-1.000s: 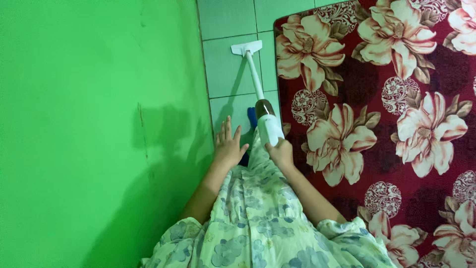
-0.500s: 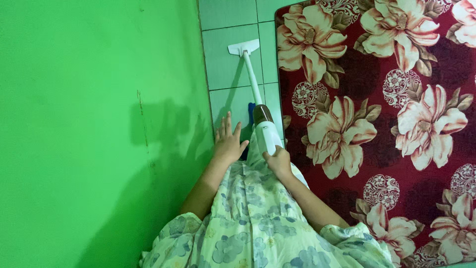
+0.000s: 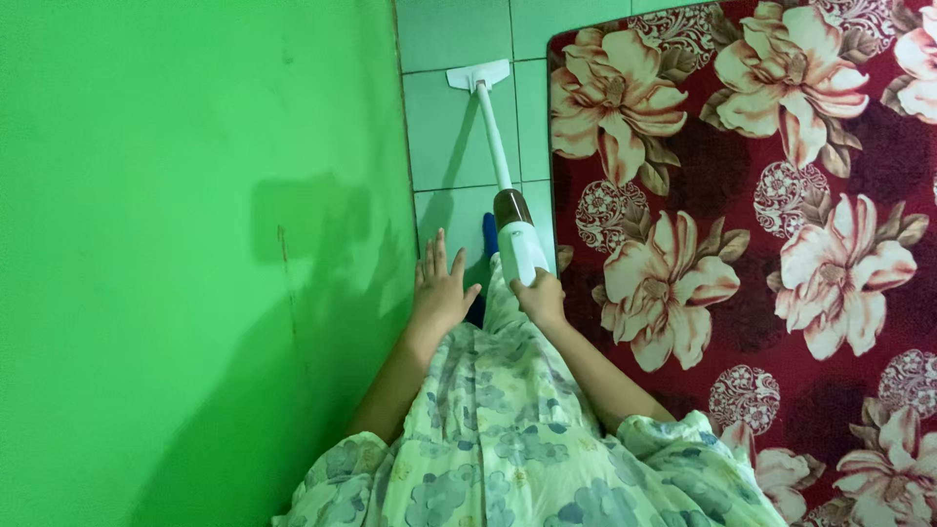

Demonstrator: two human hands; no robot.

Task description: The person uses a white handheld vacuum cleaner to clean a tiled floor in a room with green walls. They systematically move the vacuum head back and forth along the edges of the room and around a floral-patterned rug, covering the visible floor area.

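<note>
Two bare hands show at the middle of the view, above a pale dress (image 3: 508, 439) printed with blue-grey flowers. Right hand (image 3: 542, 298) is wrapped around the top end of a white stick vacuum (image 3: 517, 244), fingers curled tight on its body, thumb side toward the rug. Left hand (image 3: 439, 288) holds nothing: it hangs flat and open, fingers spread apart and pointing away from the person, close to the green wall (image 3: 195, 263) though whether it touches the wall cannot be told.

From the gripped end the vacuum slopes away from the person: first the white body, then a brown see-through cup (image 3: 511, 207), then a thin white tube (image 3: 493, 132) running out to a flat white floor head (image 3: 478, 75). That head rests on the pale green floor tiles (image 3: 449, 137), in the narrow strip between the wall on the left and the edge of a dark red rug (image 3: 742, 224) with big cream flowers on the right. It lies near the wall's foot, apart from the rug's edge. A bit of blue (image 3: 489, 232) peeks out just beside the vacuum's body, too hidden to name. Shadow of the person's arm falls on the wall
</note>
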